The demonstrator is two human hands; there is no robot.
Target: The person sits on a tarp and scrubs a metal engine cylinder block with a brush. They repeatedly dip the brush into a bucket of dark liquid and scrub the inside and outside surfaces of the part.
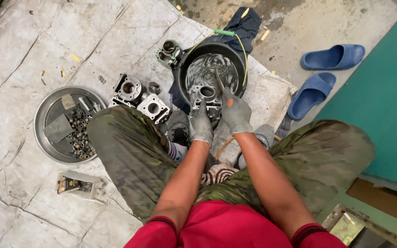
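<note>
— Cylinder [206,97] is sitting where?
— Just beyond the left hand [201,126], which is closing on its near side at the basin [187,59] rim.
— Right hand [236,115]?
— Gripping a brush [220,82], angling toward the cylinder.

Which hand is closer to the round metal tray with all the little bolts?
Left. The left hand grips the engine cylinder, on the side toward the metal tray; the right hand, holding a brush, is farther away.
</note>
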